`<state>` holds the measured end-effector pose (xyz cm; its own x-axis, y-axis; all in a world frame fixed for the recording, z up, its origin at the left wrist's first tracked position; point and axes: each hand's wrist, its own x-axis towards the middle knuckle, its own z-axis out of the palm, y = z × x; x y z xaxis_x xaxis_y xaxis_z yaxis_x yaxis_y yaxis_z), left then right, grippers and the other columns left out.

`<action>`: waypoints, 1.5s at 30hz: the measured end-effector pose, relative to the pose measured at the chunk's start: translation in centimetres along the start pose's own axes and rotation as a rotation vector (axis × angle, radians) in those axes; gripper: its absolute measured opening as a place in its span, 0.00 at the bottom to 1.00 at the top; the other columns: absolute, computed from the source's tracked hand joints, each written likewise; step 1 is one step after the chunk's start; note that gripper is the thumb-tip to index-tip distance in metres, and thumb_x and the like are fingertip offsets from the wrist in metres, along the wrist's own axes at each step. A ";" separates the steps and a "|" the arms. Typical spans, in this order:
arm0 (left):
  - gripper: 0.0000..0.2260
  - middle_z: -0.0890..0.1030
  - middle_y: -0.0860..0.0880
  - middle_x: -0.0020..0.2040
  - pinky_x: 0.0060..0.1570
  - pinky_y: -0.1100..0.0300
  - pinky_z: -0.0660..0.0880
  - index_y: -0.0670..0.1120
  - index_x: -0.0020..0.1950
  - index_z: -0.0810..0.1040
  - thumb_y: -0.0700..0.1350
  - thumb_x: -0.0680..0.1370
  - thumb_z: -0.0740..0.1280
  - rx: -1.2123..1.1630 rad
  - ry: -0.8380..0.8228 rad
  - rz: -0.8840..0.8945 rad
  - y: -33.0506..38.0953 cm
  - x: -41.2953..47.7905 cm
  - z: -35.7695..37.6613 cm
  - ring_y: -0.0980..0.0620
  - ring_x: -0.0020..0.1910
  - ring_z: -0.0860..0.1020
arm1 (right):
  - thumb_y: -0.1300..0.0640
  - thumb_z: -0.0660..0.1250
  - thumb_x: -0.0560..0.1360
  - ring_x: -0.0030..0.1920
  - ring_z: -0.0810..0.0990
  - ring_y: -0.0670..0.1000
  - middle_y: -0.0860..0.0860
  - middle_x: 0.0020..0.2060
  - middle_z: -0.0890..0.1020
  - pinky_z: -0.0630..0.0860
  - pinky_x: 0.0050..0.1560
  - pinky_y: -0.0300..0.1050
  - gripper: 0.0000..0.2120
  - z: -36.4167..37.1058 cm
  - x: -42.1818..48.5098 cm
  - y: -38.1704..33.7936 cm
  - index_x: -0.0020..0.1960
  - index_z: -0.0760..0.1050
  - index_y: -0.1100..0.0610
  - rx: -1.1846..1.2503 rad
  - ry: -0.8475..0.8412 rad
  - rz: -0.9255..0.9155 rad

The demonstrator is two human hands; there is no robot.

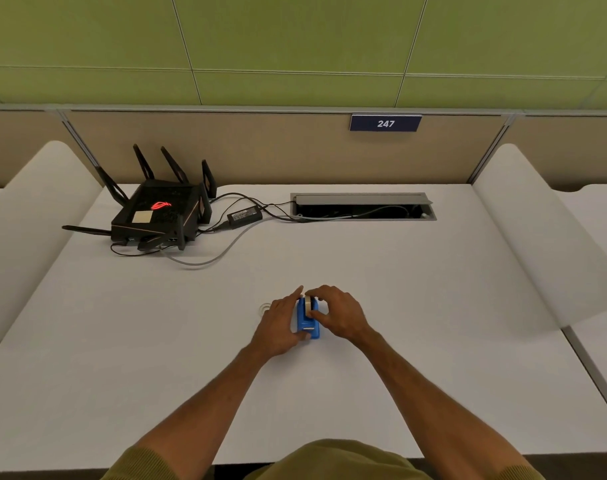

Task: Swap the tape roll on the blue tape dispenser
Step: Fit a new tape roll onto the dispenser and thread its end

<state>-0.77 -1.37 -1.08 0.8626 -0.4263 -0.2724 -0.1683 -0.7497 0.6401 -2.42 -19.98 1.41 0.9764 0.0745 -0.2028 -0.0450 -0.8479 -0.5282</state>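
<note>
The blue tape dispenser [308, 323] stands on the white desk [399, 289] in the middle, its cutter end toward me. A tape roll [308, 304] sits upright in its far end. My left hand [280, 325] wraps the dispenser's left side, thumb at the near end. My right hand [336, 313] pinches the tape roll between fingers on top and thumb at its near side. A second, clear tape roll [264, 308] lies flat on the desk just left of my left hand, partly hidden by it.
A black router [156, 216] with antennas, its power brick [245, 215] and cables sit at the back left. An open cable tray [362, 206] is set into the desk at the back. White side dividers rise at both sides.
</note>
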 end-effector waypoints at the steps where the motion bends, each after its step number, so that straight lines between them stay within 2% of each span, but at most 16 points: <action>1: 0.46 0.67 0.52 0.82 0.81 0.51 0.64 0.52 0.86 0.52 0.54 0.76 0.77 0.002 0.008 -0.002 0.1 0.0 0.1 0.49 0.81 0.65 | 0.48 0.70 0.83 0.72 0.77 0.51 0.48 0.72 0.79 0.73 0.74 0.50 0.22 0.1 0.0 0.0 0.75 0.75 0.51 0.004 -0.001 -0.002; 12: 0.46 0.66 0.50 0.82 0.82 0.52 0.63 0.51 0.85 0.53 0.56 0.76 0.76 0.000 0.023 -0.033 0.5 0.0 0.5 0.49 0.82 0.65 | 0.50 0.65 0.85 0.75 0.74 0.51 0.47 0.75 0.77 0.69 0.77 0.48 0.21 0.3 0.3 0.3 0.77 0.73 0.51 -0.074 -0.038 -0.021; 17: 0.45 0.64 0.49 0.83 0.83 0.50 0.62 0.50 0.86 0.52 0.55 0.77 0.76 -0.024 -0.004 -0.033 0.6 0.1 0.4 0.49 0.83 0.63 | 0.48 0.66 0.85 0.75 0.74 0.50 0.46 0.76 0.75 0.71 0.75 0.48 0.21 0.5 0.2 0.3 0.77 0.74 0.50 -0.060 -0.033 -0.018; 21: 0.38 0.62 0.50 0.84 0.84 0.50 0.60 0.49 0.85 0.55 0.47 0.80 0.73 -0.130 -0.005 0.011 0.4 -0.3 0.2 0.50 0.84 0.61 | 0.47 0.67 0.84 0.76 0.73 0.48 0.45 0.78 0.73 0.73 0.74 0.48 0.23 0.5 0.1 0.5 0.77 0.73 0.49 -0.081 -0.026 -0.028; 25: 0.31 0.67 0.51 0.82 0.83 0.53 0.62 0.47 0.83 0.62 0.40 0.82 0.69 -0.170 0.094 0.042 0.5 -0.4 -0.1 0.51 0.81 0.65 | 0.47 0.67 0.84 0.75 0.74 0.49 0.46 0.77 0.74 0.72 0.73 0.46 0.23 0.7 0.0 0.5 0.78 0.73 0.50 -0.087 -0.016 -0.037; 30: 0.25 0.73 0.48 0.77 0.81 0.53 0.66 0.46 0.80 0.67 0.42 0.84 0.67 -0.178 0.120 -0.007 1.0 -0.2 0.3 0.49 0.78 0.71 | 0.44 0.68 0.83 0.75 0.74 0.49 0.46 0.77 0.74 0.72 0.73 0.47 0.28 0.7 -0.1 0.4 0.80 0.69 0.51 -0.092 0.040 -0.009; 34: 0.21 0.78 0.48 0.72 0.76 0.53 0.71 0.47 0.75 0.72 0.45 0.82 0.69 -0.147 0.132 -0.018 1.1 0.2 0.4 0.48 0.73 0.75 | 0.46 0.70 0.82 0.70 0.78 0.49 0.45 0.70 0.78 0.74 0.69 0.46 0.22 0.5 0.0 0.5 0.74 0.73 0.49 -0.109 0.079 -0.052; 40: 0.23 0.77 0.48 0.73 0.78 0.51 0.70 0.47 0.75 0.73 0.49 0.81 0.71 -0.154 0.133 -0.083 1.3 0.8 0.5 0.48 0.74 0.74 | 0.51 0.72 0.80 0.66 0.79 0.50 0.46 0.66 0.80 0.75 0.67 0.47 0.16 0.5 0.2 0.3 0.67 0.78 0.51 -0.094 0.100 -0.084; 45: 0.23 0.77 0.48 0.73 0.78 0.51 0.70 0.47 0.75 0.74 0.49 0.81 0.71 -0.153 0.140 -0.091 1.3 1.1 0.4 0.48 0.74 0.74 | 0.50 0.70 0.81 0.64 0.80 0.50 0.47 0.63 0.82 0.73 0.68 0.46 0.12 0.5 0.7 0.5 0.63 0.81 0.51 -0.154 0.107 -0.106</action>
<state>-0.28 -3.01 -0.81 0.9305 -0.2783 -0.2383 -0.0221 -0.6919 0.7217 -1.89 -20.06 0.60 0.9911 0.1188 -0.0597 0.0843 -0.9089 -0.4084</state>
